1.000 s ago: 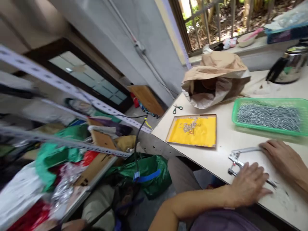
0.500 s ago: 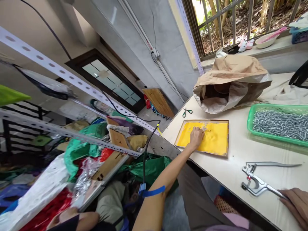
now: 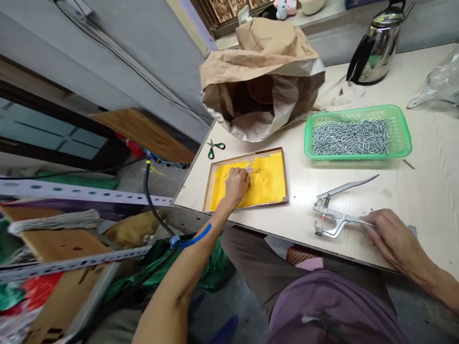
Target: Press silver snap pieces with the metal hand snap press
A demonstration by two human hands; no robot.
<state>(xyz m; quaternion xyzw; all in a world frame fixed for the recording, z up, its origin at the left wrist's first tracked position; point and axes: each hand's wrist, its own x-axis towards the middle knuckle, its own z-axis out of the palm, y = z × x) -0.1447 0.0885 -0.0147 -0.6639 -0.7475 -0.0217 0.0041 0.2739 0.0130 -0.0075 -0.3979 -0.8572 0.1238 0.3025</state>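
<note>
My left hand [image 3: 235,184] reaches into a shallow yellow-lined tray [image 3: 269,184] at the table's left edge, its fingers curled over small metal pieces [image 3: 252,167] lying there. What the fingers hold cannot be made out. My right hand [image 3: 389,234] rests on the table near the front edge, fingers closed round the lower handle of silver snap pliers [image 3: 337,210], whose upper handle points up and right.
A green basket [image 3: 358,153] full of metal pins stands behind the pliers. An open brown paper sack [image 3: 261,76], green-handled scissors [image 3: 214,148] and a steel kettle [image 3: 378,45] lie further back. Slotted metal shelving [image 3: 79,193] with cluttered bags fills the left.
My left hand left the pliers and reached left into the yellow tray. My right hand shifted down onto the pliers' handle. The view swung from the shelving toward the table.
</note>
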